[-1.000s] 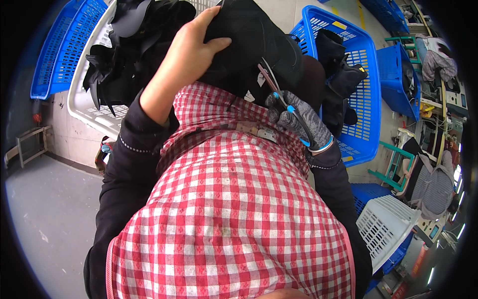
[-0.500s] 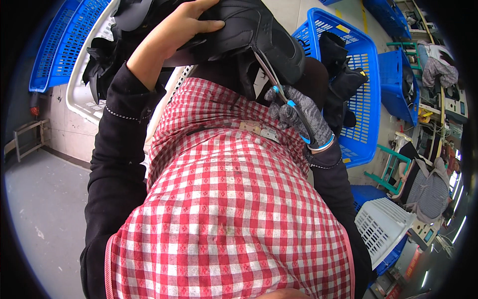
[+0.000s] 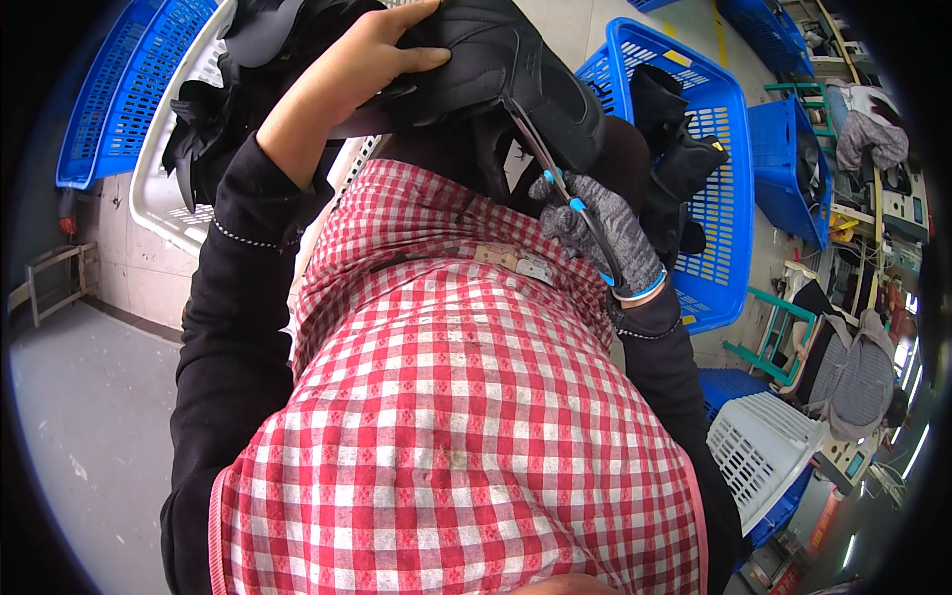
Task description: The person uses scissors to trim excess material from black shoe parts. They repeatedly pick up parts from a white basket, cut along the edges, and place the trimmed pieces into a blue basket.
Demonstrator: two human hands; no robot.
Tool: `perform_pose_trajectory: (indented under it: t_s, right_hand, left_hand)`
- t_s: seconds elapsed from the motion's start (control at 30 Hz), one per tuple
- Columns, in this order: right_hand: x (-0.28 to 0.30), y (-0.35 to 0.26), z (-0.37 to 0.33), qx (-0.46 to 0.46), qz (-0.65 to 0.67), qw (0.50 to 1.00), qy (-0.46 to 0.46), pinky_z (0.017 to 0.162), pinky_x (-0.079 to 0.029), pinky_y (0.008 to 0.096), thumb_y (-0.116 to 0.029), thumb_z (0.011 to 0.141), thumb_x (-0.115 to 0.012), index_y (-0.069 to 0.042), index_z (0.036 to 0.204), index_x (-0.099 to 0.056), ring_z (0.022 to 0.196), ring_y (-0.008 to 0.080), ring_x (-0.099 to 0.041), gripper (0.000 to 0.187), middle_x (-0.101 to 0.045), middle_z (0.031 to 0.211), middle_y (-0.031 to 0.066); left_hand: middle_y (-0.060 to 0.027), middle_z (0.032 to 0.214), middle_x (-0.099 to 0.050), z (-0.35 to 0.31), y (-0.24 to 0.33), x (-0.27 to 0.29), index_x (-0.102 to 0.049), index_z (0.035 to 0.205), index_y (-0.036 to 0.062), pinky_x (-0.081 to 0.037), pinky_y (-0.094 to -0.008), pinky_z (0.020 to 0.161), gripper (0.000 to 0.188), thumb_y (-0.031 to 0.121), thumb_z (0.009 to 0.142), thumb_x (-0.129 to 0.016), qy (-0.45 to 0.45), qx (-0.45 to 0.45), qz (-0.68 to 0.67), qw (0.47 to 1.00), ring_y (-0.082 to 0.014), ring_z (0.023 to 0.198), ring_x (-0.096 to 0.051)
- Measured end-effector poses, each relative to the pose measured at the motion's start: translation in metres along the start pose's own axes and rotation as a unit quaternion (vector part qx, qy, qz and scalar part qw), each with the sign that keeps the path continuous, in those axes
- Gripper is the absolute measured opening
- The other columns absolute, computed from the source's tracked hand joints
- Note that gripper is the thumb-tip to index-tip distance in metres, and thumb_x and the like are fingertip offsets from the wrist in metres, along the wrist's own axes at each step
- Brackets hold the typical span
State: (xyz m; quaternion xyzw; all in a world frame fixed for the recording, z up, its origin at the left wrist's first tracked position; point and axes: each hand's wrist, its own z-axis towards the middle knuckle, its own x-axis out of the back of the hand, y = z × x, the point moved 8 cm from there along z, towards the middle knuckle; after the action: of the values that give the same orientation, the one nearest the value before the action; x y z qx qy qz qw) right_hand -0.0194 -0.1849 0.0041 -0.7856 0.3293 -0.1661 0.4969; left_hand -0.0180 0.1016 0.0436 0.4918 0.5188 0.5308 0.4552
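Left of the red checked apron, a white basket heaped with dark pieces is seen leaning, with a blue crate further out beyond it. Above the apron's upper edge, a black shoe upper is held up, and the left hand is laid over its left side, bare fingers spread and pressed onto the material so that the piece is pinned from above. Just right of the apron's top, the right hand, in a grey knitted glove, is closed around the handles of a pair of scissors, whose blades are pointed up at the lower edge of the upper. Whether the blades are parted cannot be told. Further right of the apron, a blue basket with more dark pieces is stood.

For the trimming to be done well, it is judged that the upper should be kept taut and steady by the left hand, the edge turned towards the blades, and only the tips used, close to the seam, with the bare fingers kept clear of the cut line.
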Motion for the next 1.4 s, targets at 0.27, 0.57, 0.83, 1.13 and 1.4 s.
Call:
perform_pose_trajectory:
  t_s: [0.27,0.57,0.83,1.13,1.4]
  right_hand:
    - [0.001,-0.001,-0.001,0.003,0.011,0.999,-0.036,0.084,-0.058,0.0263,-0.008,0.103,-0.063,0.0,0.137,-0.062,0.097,0.0174,-0.072,0.036,-0.072,0.118,0.0098]
    - [-0.006,-0.013,-0.013,0.035,-0.166,0.985,0.005,0.078,-0.058,0.0244,-0.01,0.1,-0.069,0.003,0.128,-0.066,0.091,0.0147,-0.073,0.031,-0.074,0.107,0.0099]
    - [-0.011,-0.004,0.001,0.075,-0.006,0.994,-0.078,0.061,-0.045,0.0172,-0.026,0.1,-0.069,0.005,0.128,-0.063,0.073,0.0049,-0.06,0.043,-0.067,0.088,0.0022]
    - [-0.003,-0.008,0.012,0.192,-0.222,0.956,-0.011,0.078,-0.057,0.0318,-0.011,0.095,-0.075,0.001,0.127,-0.068,0.094,0.0184,-0.074,0.035,-0.076,0.106,0.0135]
    - [0.016,0.003,0.024,0.185,-0.299,0.936,0.006,0.075,-0.058,0.0293,-0.004,0.096,-0.071,0.002,0.126,-0.068,0.084,0.0158,-0.072,0.031,-0.076,0.096,0.0077]
  left_hand:
    - [-0.0095,0.122,-0.068,-0.001,0.004,-0.001,-0.05,0.146,-0.0073,-0.049,-0.0291,0.098,0.061,-0.008,0.088,-0.069,-0.004,-0.016,0.025,1.0,-0.0163,0.11,-0.061]
    - [-0.0073,0.119,-0.068,-0.007,0.009,-0.004,-0.052,0.146,-0.0048,-0.05,-0.0278,0.095,0.06,-0.008,0.088,-0.068,0.016,-0.01,0.037,0.999,-0.0139,0.107,-0.06]
    - [-0.0055,0.114,-0.069,-0.002,0.006,-0.005,-0.054,0.144,-0.0046,-0.051,-0.0269,0.091,0.057,-0.009,0.089,-0.065,-0.019,0.019,0.002,1.0,-0.0128,0.102,-0.061]
    - [-0.0041,0.117,-0.068,0.004,-0.002,0.0,-0.053,0.146,-0.0045,-0.051,-0.0267,0.092,0.06,-0.01,0.088,-0.066,-0.043,0.001,-0.005,0.999,-0.012,0.102,-0.061]
    - [-0.0043,0.116,-0.068,0.008,-0.008,0.003,-0.051,0.147,-0.006,-0.051,-0.0261,0.092,0.061,-0.009,0.088,-0.068,-0.061,-0.008,-0.015,0.998,-0.012,0.102,-0.061]
